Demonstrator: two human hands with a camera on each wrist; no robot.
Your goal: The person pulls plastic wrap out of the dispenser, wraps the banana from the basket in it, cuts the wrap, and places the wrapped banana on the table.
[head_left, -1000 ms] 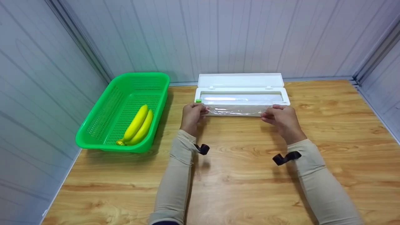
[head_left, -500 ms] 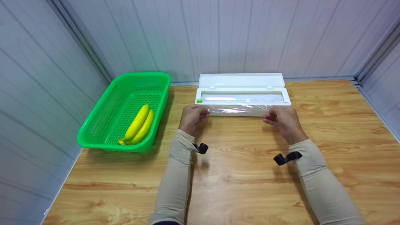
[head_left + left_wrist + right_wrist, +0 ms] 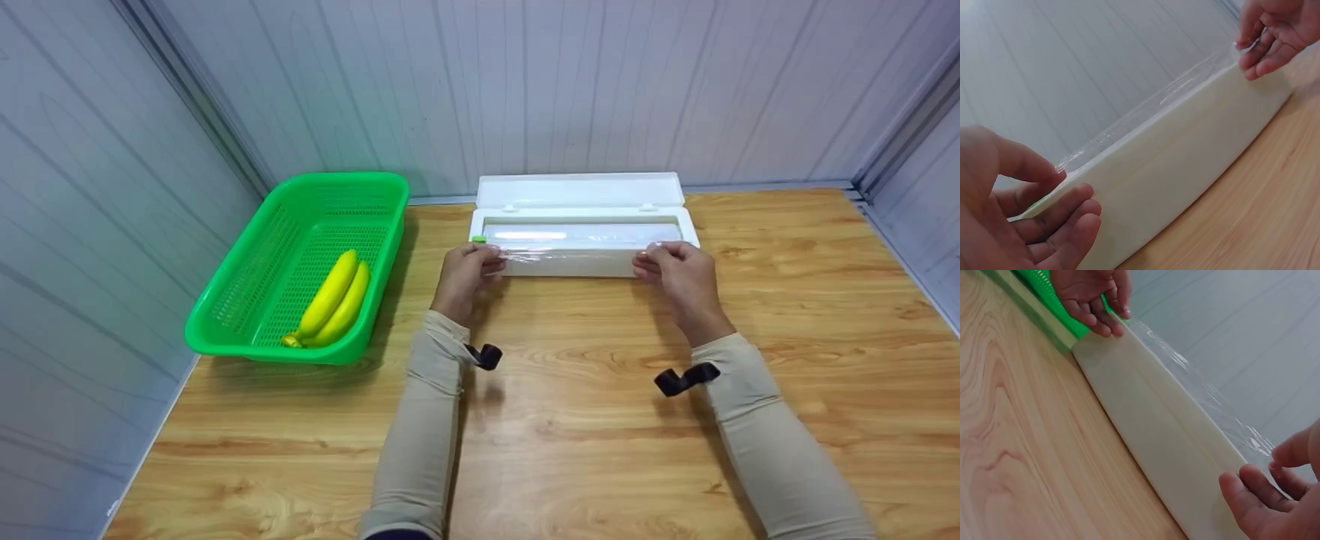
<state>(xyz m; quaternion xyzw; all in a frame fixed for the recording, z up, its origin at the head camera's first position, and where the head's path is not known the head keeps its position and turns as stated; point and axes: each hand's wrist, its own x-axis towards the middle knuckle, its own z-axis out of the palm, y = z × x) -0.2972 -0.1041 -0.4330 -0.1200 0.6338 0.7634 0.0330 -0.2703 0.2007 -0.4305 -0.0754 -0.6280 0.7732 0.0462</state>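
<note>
A white cling film dispenser (image 3: pixel 570 266) lies against the back of the table, its lid (image 3: pixel 577 190) flipped back. Clear cling film (image 3: pixel 1129 126) comes out of it and stretches along the top front edge. My left hand (image 3: pixel 463 281) pinches one corner of the film between thumb and forefinger at the left end. At the right end my right hand (image 3: pixel 682 285) pinches the other corner. The remaining fingers of both hands are spread loosely by the box's front wall. A small green slider (image 3: pixel 478 239) shows beside the left fingers.
To the left stands a green plastic basket (image 3: pixel 196 330) with two yellow bananas (image 3: pixel 330 300) in it. Pale panel walls (image 3: pixel 570 90) close off the back and sides of the wooden table (image 3: pixel 570 435). Black straps hang from both sleeves.
Both hands have risen slightly toward the box, the right one more. The film's held edge, earlier hanging lower before the front wall, is now up at the top front edge.
</note>
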